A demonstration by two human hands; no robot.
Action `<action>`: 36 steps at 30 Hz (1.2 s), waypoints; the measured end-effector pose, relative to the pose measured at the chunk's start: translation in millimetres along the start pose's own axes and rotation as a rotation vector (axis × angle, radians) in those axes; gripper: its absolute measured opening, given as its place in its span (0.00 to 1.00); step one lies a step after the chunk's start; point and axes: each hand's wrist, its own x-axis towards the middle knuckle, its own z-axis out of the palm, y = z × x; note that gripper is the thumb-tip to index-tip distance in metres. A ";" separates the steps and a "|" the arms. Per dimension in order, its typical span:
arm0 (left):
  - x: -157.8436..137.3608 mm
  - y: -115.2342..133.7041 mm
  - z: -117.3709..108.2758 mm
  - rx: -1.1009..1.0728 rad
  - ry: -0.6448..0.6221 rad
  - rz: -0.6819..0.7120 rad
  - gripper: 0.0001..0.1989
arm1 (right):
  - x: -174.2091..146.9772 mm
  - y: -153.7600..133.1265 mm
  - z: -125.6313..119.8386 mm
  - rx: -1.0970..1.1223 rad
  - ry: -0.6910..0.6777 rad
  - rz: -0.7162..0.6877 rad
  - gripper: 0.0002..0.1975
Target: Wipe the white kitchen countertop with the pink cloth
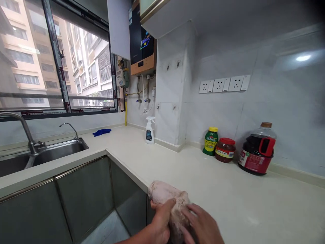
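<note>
A bundled pale pink cloth (165, 192), fuzzy and crumpled, is held at the edge of the white countertop. My left hand (161, 218) grips it from the left, thumb across the top and the other fingers partly hidden underneath. On the bundle's right side, my right hand (200, 222) presses its curved fingers against the fabric, slightly blurred. The lower part of the cloth is partly covered by both hands.
Along the right wall stand a green bottle with a yellow cap (210, 140), a red-lidded jar (224, 149) and a large dark sauce jug (257, 149). A white spray bottle (149, 130) stands by the pillar. A blue cloth (102, 132) lies near the sink (61, 149).
</note>
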 end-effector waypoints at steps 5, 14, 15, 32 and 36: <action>5.3 24.6 -33.2 -0.097 0.051 0.001 0.30 | 36.7 -37.6 55.2 -0.028 -0.267 0.075 0.45; 44.0 98.0 -97.9 0.525 0.242 0.814 0.22 | 143.2 -84.5 77.8 -0.090 -0.388 0.237 0.26; 46.7 109.5 -95.5 0.607 0.215 0.862 0.21 | 151.5 -85.5 76.5 -0.078 -0.355 0.219 0.22; 105.7 142.7 -20.7 1.387 -0.156 1.131 0.12 | 27.0 -32.9 -3.4 -0.215 -0.108 0.206 0.19; 116.2 138.2 -13.0 1.482 -0.142 1.148 0.13 | -76.4 7.1 -61.4 -0.326 -0.027 0.269 0.24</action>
